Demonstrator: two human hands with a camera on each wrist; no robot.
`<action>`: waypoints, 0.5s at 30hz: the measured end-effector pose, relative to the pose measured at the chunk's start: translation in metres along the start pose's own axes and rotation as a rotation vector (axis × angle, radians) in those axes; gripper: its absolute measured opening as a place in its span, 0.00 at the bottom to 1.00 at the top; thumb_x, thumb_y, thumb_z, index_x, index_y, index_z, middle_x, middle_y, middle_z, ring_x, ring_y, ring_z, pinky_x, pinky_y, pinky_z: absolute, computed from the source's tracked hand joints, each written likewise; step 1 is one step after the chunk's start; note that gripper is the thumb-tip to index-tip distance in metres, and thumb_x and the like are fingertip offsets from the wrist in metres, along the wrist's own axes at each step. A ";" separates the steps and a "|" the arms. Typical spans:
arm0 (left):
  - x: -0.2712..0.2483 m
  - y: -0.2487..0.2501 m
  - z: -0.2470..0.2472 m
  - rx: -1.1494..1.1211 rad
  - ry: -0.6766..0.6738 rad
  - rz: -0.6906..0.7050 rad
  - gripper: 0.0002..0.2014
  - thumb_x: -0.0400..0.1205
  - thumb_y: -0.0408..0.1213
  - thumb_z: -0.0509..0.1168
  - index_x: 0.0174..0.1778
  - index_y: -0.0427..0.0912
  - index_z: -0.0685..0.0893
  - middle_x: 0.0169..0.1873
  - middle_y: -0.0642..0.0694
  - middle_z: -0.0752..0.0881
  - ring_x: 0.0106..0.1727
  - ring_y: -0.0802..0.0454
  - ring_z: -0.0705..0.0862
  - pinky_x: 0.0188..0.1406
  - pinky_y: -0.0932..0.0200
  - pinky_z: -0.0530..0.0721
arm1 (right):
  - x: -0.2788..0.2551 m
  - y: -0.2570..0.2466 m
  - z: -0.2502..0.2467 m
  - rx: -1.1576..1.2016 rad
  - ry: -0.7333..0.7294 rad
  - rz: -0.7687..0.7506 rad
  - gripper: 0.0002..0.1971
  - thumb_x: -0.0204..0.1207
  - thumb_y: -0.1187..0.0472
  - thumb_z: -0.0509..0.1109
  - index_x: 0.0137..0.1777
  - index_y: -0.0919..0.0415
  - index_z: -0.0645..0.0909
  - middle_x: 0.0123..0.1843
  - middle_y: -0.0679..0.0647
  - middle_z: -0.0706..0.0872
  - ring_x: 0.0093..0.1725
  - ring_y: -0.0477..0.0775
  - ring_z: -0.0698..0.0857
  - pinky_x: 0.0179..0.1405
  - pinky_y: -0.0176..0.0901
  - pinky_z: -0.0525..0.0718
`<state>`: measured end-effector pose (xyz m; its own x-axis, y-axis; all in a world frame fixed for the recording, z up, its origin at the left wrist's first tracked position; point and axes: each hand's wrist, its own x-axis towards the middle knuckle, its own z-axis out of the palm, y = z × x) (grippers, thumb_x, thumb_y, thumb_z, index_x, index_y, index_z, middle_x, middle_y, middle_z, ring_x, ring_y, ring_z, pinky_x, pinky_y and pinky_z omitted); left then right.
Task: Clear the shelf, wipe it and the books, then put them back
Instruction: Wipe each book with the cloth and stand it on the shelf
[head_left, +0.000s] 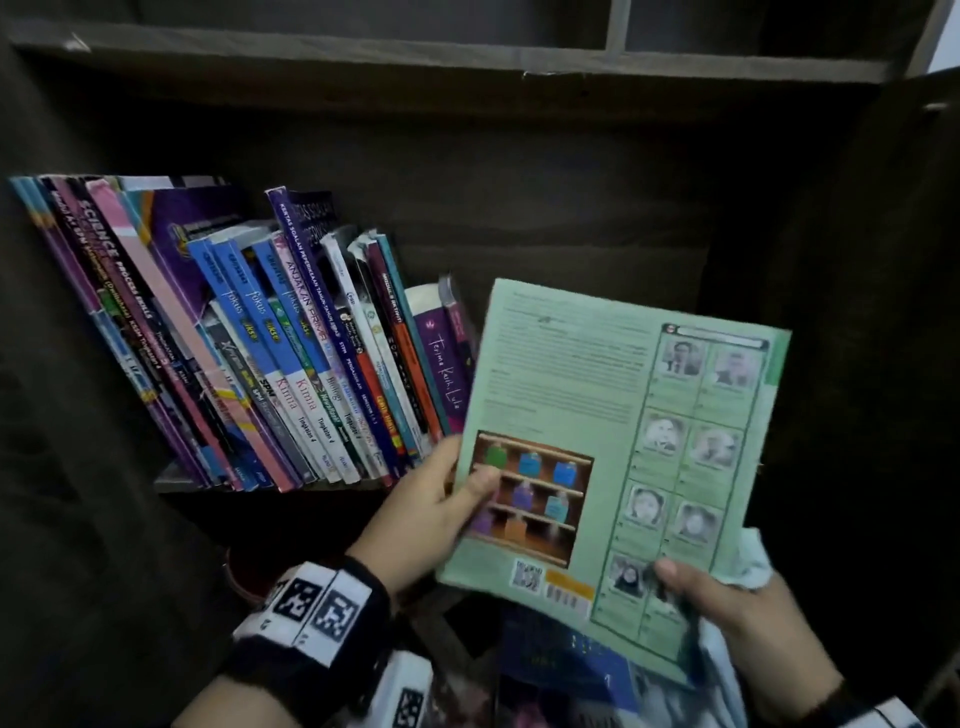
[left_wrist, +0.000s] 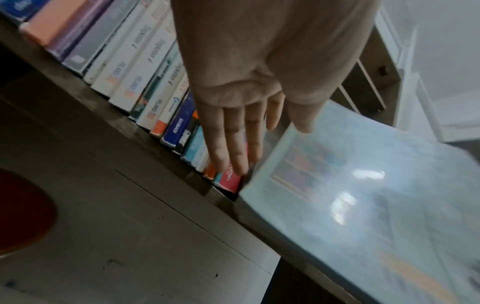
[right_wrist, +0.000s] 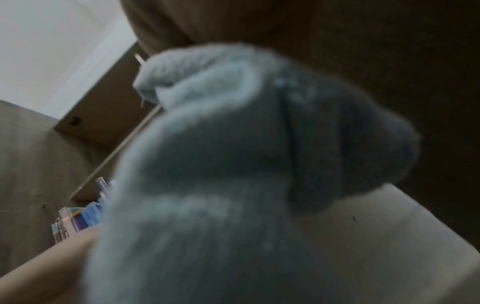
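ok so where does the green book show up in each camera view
Head: green book at centre right, left hand on its left edge, right hand at its lower right corner.
Left wrist: lower right, blurred and glossy, beyond the fingers.
Right wrist: not identifiable; the cloth fills the view.
Shared landmark: row of books on the shelf.

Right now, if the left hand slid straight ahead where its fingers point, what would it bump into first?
Probably the books standing on the shelf. The left hand points its fingers at their lower spines while its thumb pinches the green book. Depth is hard to judge.
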<state>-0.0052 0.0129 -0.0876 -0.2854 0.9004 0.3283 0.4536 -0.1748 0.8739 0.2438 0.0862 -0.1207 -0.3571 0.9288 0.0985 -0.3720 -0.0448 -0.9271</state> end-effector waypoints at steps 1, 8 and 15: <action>0.004 -0.004 -0.003 0.024 0.012 -0.020 0.11 0.82 0.46 0.63 0.59 0.64 0.76 0.47 0.62 0.88 0.51 0.66 0.86 0.50 0.66 0.80 | 0.001 -0.007 0.000 -0.047 0.056 -0.066 0.20 0.66 0.81 0.67 0.59 0.70 0.77 0.52 0.69 0.89 0.45 0.60 0.91 0.34 0.45 0.89; 0.016 -0.020 -0.033 0.052 0.271 -0.126 0.12 0.84 0.40 0.64 0.62 0.57 0.77 0.45 0.50 0.88 0.50 0.55 0.86 0.57 0.51 0.83 | 0.042 -0.047 -0.008 -0.347 0.403 -0.408 0.13 0.71 0.68 0.77 0.56 0.67 0.84 0.46 0.41 0.91 0.50 0.46 0.89 0.50 0.32 0.86; 0.018 -0.022 -0.034 0.039 0.269 -0.117 0.10 0.84 0.40 0.65 0.57 0.61 0.77 0.43 0.48 0.88 0.50 0.54 0.86 0.55 0.53 0.82 | 0.109 -0.023 0.074 -0.422 0.466 -0.326 0.09 0.76 0.61 0.74 0.55 0.54 0.82 0.45 0.54 0.86 0.26 0.32 0.77 0.17 0.16 0.68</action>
<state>-0.0494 0.0199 -0.0889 -0.5490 0.7747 0.3138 0.4349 -0.0559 0.8988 0.1505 0.1615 -0.0616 0.1548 0.9358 0.3168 -0.0005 0.3208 -0.9472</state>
